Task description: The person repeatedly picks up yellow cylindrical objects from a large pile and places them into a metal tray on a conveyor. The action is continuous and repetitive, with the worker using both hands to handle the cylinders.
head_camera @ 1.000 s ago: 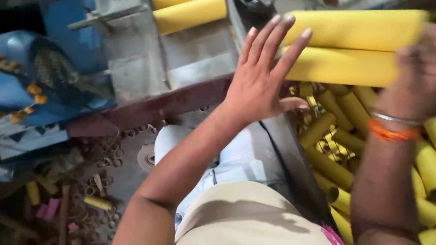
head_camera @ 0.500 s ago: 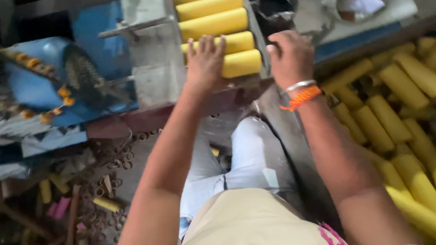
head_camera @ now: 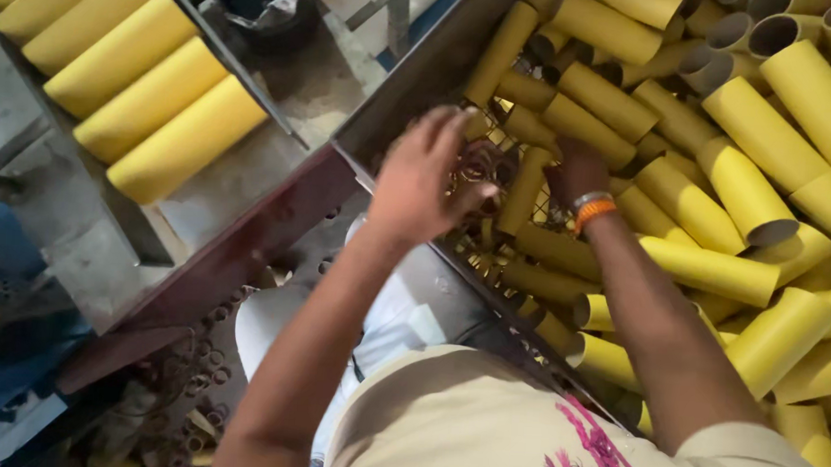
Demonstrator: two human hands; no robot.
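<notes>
Both hands are digging into the bin of yellow cardboard tubes [head_camera: 722, 174], left hand [head_camera: 423, 182] hovering open-fingered over the narrower ones, right hand [head_camera: 575, 176] buried so can't tell its grip, so probably picking stage, needing a firm grab next.

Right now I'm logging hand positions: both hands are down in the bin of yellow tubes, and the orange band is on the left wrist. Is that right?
Not quite. The head view shows the orange band on the right wrist, by the right hand. The left hand wears none. Both hands are indeed down among the yellow tubes in the bin.
</notes>
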